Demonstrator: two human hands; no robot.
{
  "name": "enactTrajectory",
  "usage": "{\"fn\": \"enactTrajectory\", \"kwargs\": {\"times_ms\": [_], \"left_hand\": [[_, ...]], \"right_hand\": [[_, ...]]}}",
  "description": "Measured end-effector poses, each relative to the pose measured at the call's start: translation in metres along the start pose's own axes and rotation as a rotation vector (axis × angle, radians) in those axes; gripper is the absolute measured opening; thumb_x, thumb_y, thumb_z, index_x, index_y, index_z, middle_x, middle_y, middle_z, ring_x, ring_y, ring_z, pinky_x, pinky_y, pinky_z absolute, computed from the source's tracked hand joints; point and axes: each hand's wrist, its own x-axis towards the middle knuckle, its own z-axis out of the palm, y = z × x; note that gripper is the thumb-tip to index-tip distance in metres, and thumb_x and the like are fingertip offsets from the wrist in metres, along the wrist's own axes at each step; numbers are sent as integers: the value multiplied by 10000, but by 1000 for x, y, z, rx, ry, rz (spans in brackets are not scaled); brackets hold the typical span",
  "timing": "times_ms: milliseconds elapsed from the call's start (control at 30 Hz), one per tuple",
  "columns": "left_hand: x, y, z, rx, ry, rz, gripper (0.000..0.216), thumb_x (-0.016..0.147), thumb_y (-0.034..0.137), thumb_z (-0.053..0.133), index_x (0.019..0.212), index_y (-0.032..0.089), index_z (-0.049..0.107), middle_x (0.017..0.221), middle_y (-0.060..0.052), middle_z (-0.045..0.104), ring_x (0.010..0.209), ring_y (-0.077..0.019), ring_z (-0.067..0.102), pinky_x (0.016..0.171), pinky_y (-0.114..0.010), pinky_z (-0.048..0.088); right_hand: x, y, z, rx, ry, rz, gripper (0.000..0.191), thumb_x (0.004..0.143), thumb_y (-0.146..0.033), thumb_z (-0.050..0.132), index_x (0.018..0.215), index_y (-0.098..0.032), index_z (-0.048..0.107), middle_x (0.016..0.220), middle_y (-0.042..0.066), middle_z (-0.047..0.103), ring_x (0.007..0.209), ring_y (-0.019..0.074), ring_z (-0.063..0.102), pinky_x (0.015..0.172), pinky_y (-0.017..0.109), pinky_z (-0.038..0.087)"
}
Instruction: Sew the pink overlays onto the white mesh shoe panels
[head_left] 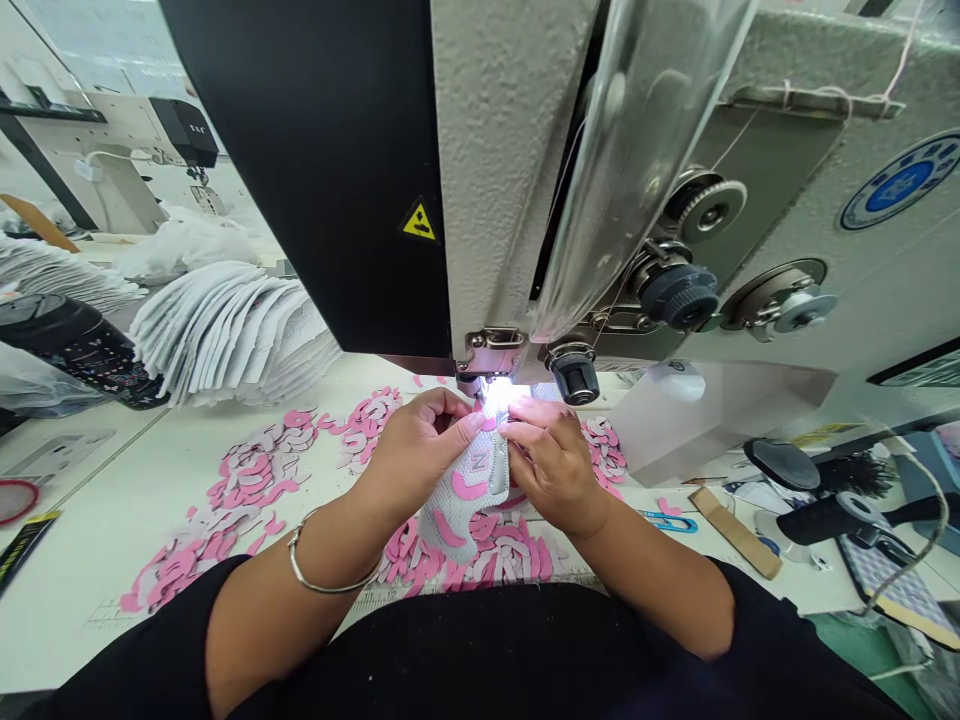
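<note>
A white mesh shoe upper (pixel 444 500) with curved pink patches and a letter N lies under the lit needle area (pixel 495 385) of a sewing machine (pixel 487 180). My left hand (pixel 416 450) pinches its left edge between thumb and forefinger, close to the presser foot. On the other side my right hand (pixel 559 465) has bent fingers gripping the upper's right edge, fingertips near the needle. The bright lamp washes out the stitching point. Beneath and in front of the upper lies a heap of pink and white curved pieces (pixel 517 555).
More curved pieces (pixel 259 465) are strewn to the left. Stacked white uppers (pixel 232 335) stand beside a dark bottle (pixel 75 340). Blue snips (pixel 670 521), a tan strip (pixel 735 532) and a black-handled brush (pixel 855 475) lie right. The machine head overhangs my hands.
</note>
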Motion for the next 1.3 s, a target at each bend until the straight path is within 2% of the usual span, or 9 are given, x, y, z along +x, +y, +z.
{"fn": "enactTrajectory", "kwargs": {"times_ms": [133, 267, 400, 567, 767, 967, 1133, 1300], "left_hand": [[-2, 2, 0, -1, -13, 6, 270, 816, 466, 685, 794, 202, 628, 894, -32, 673, 820, -194, 603, 711, -312, 447], [-3, 2, 0, -17, -22, 10, 252, 819, 440, 682, 793, 197, 621, 891, -34, 660, 806, -186, 589, 708, -309, 449], [-4, -1, 2, -133, -27, 5, 223, 795, 398, 709, 795, 200, 608, 876, -25, 645, 786, -170, 578, 721, -301, 456], [-6, -2, 7, -357, -5, -97, 205, 735, 349, 750, 818, 201, 635, 892, -25, 658, 763, -159, 587, 715, -294, 468], [-9, -1, 10, -435, -26, -142, 191, 748, 327, 737, 803, 196, 610, 846, -1, 614, 735, -137, 563, 679, -267, 459], [-10, 3, 11, -619, -37, -271, 372, 686, 271, 794, 972, 217, 563, 804, 26, 587, 700, -128, 571, 634, -253, 465], [-6, 7, 6, -631, -193, -367, 199, 698, 256, 749, 734, 183, 567, 679, 24, 559, 581, -113, 531, 545, -246, 430], [4, 11, 6, -669, -217, -385, 149, 669, 210, 753, 718, 191, 614, 668, 15, 602, 593, -138, 576, 592, -285, 473]], "right_hand": [[0, 0, 0, 3, 21, -17, 362, 850, -63, 638, 1164, -241, 612, 1107, 85, 646, 1093, 251, 613, 927, 443, 517], [0, -1, 1, -24, 15, -16, 432, 852, -46, 606, 1205, -294, 633, 1107, 64, 620, 1076, 235, 602, 911, 438, 524], [-1, -1, 2, -29, 7, -4, 437, 844, -51, 613, 1198, -306, 652, 1117, 64, 613, 1067, 238, 600, 912, 441, 527], [-1, -1, 3, -31, 7, -3, 417, 852, -70, 627, 1203, -294, 648, 1108, 72, 607, 1062, 245, 601, 894, 442, 535], [-1, -4, -1, -54, -2, -11, 403, 846, -66, 610, 1172, -299, 654, 1110, 65, 609, 1045, 236, 603, 875, 433, 526], [0, -10, -8, -66, -30, -4, 351, 852, -71, 600, 1140, -263, 662, 1092, 77, 612, 1006, 233, 600, 853, 432, 505], [1, -12, -8, -80, -46, 11, 343, 862, -87, 595, 1142, -274, 663, 1113, 70, 628, 992, 222, 602, 845, 408, 493], [8, -12, -10, -71, -68, 15, 286, 893, -129, 587, 1142, -253, 656, 1145, 63, 674, 992, 220, 615, 883, 411, 488]]}}
